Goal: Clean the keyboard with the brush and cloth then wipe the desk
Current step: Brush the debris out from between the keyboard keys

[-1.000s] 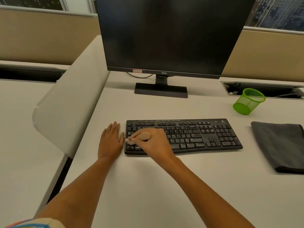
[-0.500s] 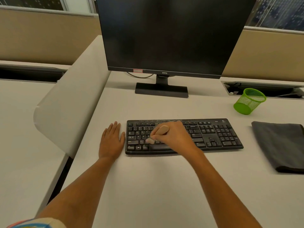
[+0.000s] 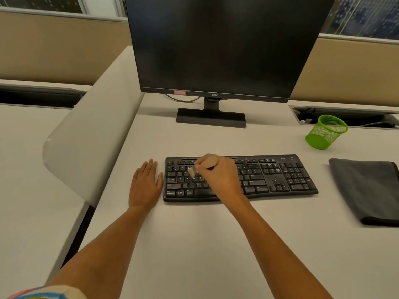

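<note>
A black keyboard lies on the white desk in front of the monitor. My right hand is closed around a small brush with a pale wooden handle; its blurred bristles touch the upper letter rows on the keyboard's left half. My left hand lies flat on the desk, fingers apart, against the keyboard's left end. A folded dark grey cloth rests on the desk to the right of the keyboard, apart from both hands.
A black monitor on its stand rises behind the keyboard. A green mesh cup stands at the back right beside a cable slot. A white curved divider borders the desk on the left.
My right hand carried the brush from the keyboard's lower left corner rightward, then up to the upper letter rows. My left hand stayed put.
</note>
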A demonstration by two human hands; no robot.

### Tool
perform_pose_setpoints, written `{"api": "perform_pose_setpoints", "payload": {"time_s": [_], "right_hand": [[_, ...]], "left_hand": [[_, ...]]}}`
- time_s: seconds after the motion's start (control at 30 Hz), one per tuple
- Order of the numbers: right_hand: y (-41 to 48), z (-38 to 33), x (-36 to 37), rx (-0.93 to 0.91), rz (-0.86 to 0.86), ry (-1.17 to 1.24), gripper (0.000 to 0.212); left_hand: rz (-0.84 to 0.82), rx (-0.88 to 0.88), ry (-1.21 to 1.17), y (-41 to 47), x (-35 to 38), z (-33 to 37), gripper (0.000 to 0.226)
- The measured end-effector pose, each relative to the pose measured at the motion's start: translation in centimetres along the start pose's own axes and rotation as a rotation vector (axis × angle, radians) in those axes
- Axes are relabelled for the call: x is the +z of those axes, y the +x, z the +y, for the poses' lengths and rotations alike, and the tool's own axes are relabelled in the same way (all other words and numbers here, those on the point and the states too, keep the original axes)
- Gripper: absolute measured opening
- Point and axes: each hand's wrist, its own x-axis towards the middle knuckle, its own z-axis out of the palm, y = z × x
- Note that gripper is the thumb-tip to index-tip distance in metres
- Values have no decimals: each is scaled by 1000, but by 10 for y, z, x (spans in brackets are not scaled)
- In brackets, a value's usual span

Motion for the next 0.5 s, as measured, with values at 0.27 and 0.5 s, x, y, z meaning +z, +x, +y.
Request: {"api": "perform_pose_setpoints", "payload": {"time_s": [0.27, 0.5], "right_hand": [[-16, 14, 10, 132, -277, -262, 18], [2, 11, -47, 154, -24, -294, 20]], "left_hand": [[1, -5, 2, 0, 0, 0, 51], [-3, -1, -2, -1, -1, 0, 51]]}}
